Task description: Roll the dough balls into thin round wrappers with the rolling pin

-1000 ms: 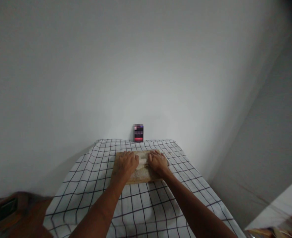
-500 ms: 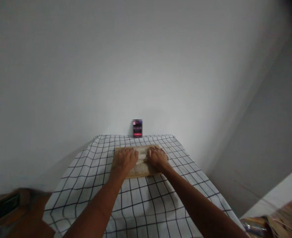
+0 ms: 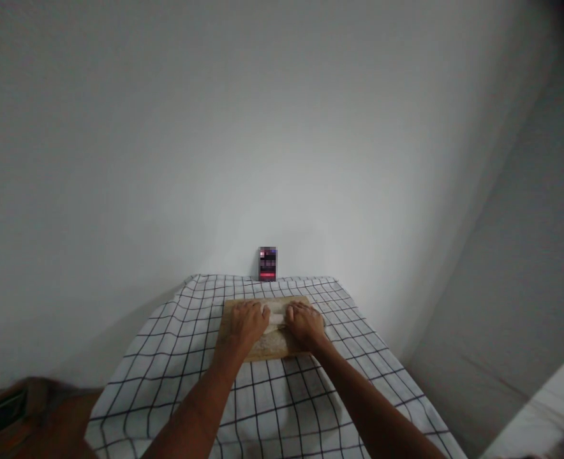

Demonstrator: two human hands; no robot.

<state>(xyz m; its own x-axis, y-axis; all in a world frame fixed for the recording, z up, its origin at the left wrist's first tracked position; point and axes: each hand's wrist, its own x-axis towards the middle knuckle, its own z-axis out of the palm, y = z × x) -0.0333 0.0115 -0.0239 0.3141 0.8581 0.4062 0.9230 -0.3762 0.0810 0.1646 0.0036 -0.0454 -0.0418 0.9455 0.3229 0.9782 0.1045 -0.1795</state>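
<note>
A wooden board [image 3: 268, 352] dusted with what looks like flour lies on the checked cloth. Across it runs a pale rolling pin [image 3: 277, 319], of which only the middle shows between my hands. My left hand [image 3: 249, 322] is curled over the pin's left part, thumb towards the middle. Over the right part, my right hand [image 3: 305, 324] is closed in the same way. Just on the near side of the pin, a thin pale layer, perhaps dough [image 3: 273, 329], shows on the board; its outline is partly hidden by my hands.
A white cloth with dark grid lines [image 3: 272, 408] covers the table. At its far edge a phone-like device [image 3: 268, 264], its screen blurred out, leans against the white wall [image 3: 282, 159]. A brown object [image 3: 11, 408] stands low at the left.
The whole scene sits lower in the picture, as my head has tilted up slightly. Both hands keep their grip on the rolling pin, with little visible movement over the board.
</note>
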